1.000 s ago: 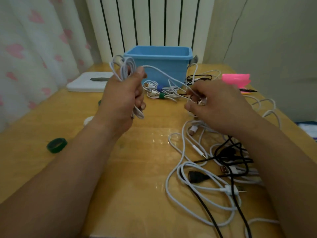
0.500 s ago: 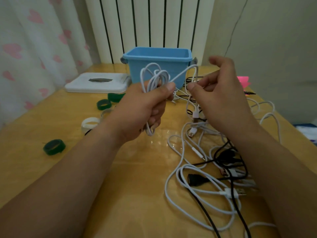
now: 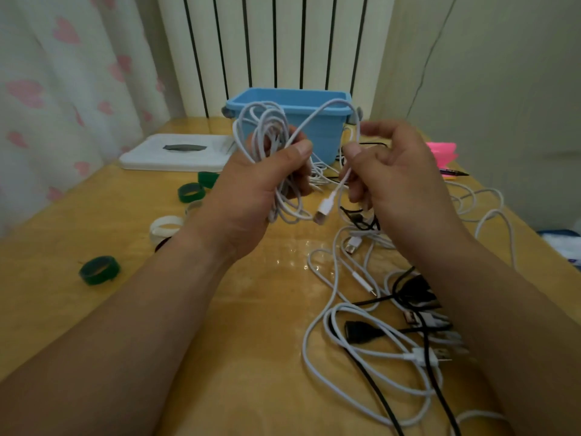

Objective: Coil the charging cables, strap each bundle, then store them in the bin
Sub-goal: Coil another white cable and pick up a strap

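A: So, where is the white cable (image 3: 267, 130)?

B: It is held in the air above the surface (image 3: 245, 357), in front of the blue bin (image 3: 327, 133). Most of it is gathered into loops in the left hand (image 3: 251, 190). The fingers are curled round the bundle and the thumb is clamped on top. The free tail is pinched between thumb and forefinger of the right hand (image 3: 399, 174), just above the plug (image 3: 323, 210), which hangs between the hands.

A: Handling?

B: Light, limp and slightly springy, judged from the uneven loops. The loops are expected to spring open if the left grip is eased. The jacket looks smooth, so slip is likely under a loose pinch. The bundle is best gripped at its waist. The tail is best taken just behind the plug, not by the connector.

A: Room?

B: Open room is seen below the hands and toward the left. Green strap rolls (image 3: 99, 270) are laid out there, well apart from the cables. The right side is crowded by a loose cable tangle (image 3: 393, 325), where a dangling plug could be snagged. The bin is open-topped, just behind the hands, with the radiator behind it. Its contents cannot be told.
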`<state>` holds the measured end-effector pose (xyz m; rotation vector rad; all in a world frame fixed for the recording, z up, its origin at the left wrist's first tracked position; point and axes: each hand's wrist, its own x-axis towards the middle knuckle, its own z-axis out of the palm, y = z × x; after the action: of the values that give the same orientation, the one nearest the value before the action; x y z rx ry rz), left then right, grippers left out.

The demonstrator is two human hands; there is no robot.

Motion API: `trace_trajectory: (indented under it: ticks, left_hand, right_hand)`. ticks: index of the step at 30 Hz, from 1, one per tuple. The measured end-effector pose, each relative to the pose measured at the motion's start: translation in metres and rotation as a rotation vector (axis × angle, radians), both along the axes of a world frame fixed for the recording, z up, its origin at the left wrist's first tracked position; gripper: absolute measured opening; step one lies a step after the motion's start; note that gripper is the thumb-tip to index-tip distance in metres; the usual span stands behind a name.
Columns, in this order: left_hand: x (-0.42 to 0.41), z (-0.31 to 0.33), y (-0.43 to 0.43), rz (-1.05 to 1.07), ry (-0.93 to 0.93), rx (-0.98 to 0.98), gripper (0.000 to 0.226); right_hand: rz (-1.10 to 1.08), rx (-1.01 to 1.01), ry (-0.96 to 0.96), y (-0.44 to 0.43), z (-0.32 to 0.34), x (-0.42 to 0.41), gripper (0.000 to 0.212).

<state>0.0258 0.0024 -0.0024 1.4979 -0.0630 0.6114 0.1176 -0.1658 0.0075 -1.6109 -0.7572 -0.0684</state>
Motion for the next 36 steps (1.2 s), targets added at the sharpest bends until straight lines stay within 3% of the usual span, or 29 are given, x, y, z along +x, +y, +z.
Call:
trace_trajectory:
  ticks: [6, 8, 12, 19, 23, 29, 33, 36]
  left_hand:
    - [0.001, -0.002, -0.002, 0.016, 0.004, -0.046, 0.004]
    - [0.002, -0.003, -0.004, 0.063, -0.008, -0.058, 0.005]
    - [0.003, -0.004, -0.004, 0.112, -0.056, -0.032, 0.019]
    - [0.003, -0.003, -0.018, 0.090, -0.041, -0.158, 0.039]
    - [0.005, -0.004, -0.027, -0.008, -0.046, -0.026, 0.037]
    - [0.002, -0.005, -0.029, -0.058, 0.060, -0.175, 0.040]
    - [-0.001, 0.003, -0.019, 0.051, 0.106, -0.287, 0.042]
    - [-0.005, 0.005, -0.019, -0.025, 0.177, -0.322, 0.049]
  right_hand:
    - [0.110, 0.119, 0.189, 0.000, 0.004, 0.003, 0.030]
    - [0.136, 0.039, 0.151, 0.001, 0.003, 0.000, 0.032]
    - [0.161, -0.155, -0.007, 0.004, -0.003, -0.011, 0.009]
    - [0.028, -0.123, 0.017, 0.003, 0.000, -0.017, 0.027]
    - [0.156, -0.170, -0.138, 0.013, -0.010, -0.025, 0.012]
    - [0.309, -0.123, -0.059, 0.010, -0.011, -0.023, 0.017]
    - [0.107, 0.008, -0.021, 0.004, -0.001, -0.018, 0.017]
    - [-0.003, -0.047, -0.018, 0.003, -0.001, -0.014, 0.021]
